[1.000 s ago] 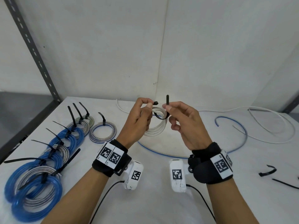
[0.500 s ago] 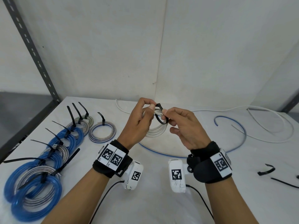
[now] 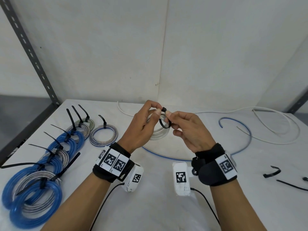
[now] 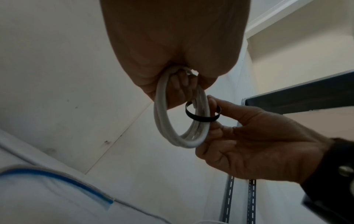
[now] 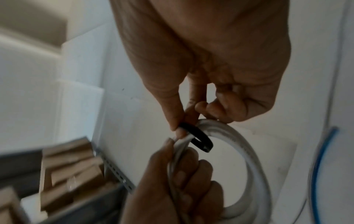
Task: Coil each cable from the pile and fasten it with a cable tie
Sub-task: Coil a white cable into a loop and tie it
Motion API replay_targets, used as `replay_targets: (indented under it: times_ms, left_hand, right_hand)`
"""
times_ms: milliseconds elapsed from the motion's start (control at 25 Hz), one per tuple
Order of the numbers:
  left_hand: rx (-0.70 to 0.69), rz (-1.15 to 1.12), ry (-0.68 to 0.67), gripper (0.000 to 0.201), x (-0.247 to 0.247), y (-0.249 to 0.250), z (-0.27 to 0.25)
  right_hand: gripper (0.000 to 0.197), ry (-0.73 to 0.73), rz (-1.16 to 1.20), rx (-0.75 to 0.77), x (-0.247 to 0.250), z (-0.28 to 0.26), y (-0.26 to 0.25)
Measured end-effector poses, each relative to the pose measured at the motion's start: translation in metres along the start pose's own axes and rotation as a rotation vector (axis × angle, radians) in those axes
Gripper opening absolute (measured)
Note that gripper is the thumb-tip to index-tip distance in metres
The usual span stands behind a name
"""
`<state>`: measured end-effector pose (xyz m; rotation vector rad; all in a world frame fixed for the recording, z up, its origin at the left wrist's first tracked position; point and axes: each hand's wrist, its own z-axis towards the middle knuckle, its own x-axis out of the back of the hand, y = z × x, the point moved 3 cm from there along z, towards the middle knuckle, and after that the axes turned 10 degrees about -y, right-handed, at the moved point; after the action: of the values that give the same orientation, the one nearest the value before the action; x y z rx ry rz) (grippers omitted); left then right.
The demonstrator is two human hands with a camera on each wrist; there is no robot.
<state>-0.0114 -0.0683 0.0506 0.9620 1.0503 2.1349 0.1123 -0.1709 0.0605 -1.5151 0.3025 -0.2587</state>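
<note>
While our left hand point(image 3: 141, 124) grips the white coil point(image 4: 180, 121) above the table point(image 3: 158, 205), our right hand point(image 3: 188, 129) pinches the black cable tie point(image 4: 201, 116), looped loosely around its strands; cinching is left. Finished tied coils point(image 3: 41, 172) lie to the left. Loose cables point(image 3: 275, 127) and spare ties point(image 3: 283, 182) wait on the right.
</note>
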Motion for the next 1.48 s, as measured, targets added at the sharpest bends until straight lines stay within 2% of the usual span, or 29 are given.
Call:
replay_targets:
  times_ms: [120, 200, 280, 400, 520, 600, 680, 760, 960, 1160, 1280, 1480]
  left_hand:
    - [0.007, 0.029, 0.001, 0.012, -0.001, -0.002, -0.001]
    - [0.017, 0.019, 0.007, 0.013, -0.002, -0.003, -0.002]
    - [0.023, 0.003, -0.004, 0.015, -0.006, -0.002, -0.002]
    - [0.04, -0.057, -0.026, 0.017, -0.012, 0.001, -0.002]
    - [0.043, -0.063, -0.058, 0.017, -0.018, 0.0, -0.003]
    - [0.037, -0.03, -0.054, 0.016, -0.018, 0.0, -0.003]
    - [0.038, -0.005, -0.049, 0.015, -0.017, 0.0, -0.002]
    - [0.056, -0.037, -0.056, 0.017, -0.017, 0.001, -0.002]
    - [0.109, -0.067, -0.118, 0.019, -0.022, 0.003, -0.004]
    - [0.139, -0.077, -0.218, 0.017, -0.029, 0.0, -0.005]
    - [0.168, -0.122, -0.23, 0.016, -0.031, -0.002, -0.006]
    - [0.162, -0.177, -0.168, 0.016, -0.025, -0.002, -0.005]
  right_hand:
    - [0.031, 0.198, -0.206, 0.147, -0.001, 0.0, 0.0]
    - [0.033, 0.311, -0.248, 0.186, 0.002, 0.001, 0.002]
    - [0.026, 0.273, -0.146, 0.181, 0.004, 0.003, 0.004]
    - [0.02, 0.14, -0.078, 0.058, 0.007, 0.003, 0.004]
    - [0.013, 0.095, 0.026, -0.051, 0.014, 0.002, 0.006]
    - [0.007, 0.132, -0.001, 0.004, 0.014, 0.002, 0.005]
    - [0.007, 0.203, -0.119, 0.154, 0.011, 0.002, 0.002]
    - [0.01, 0.224, -0.146, 0.223, 0.009, 0.002, 0.0]
    - [0.007, 0.269, -0.063, 0.17, 0.022, 0.006, 0.001]
    - [0.009, 0.394, -0.023, 0.217, 0.029, 0.003, 0.002]
    - [0.01, 0.366, -0.001, 0.234, 0.026, 0.002, -0.001]
    - [0.009, 0.261, -0.054, 0.281, 0.019, -0.003, -0.015]
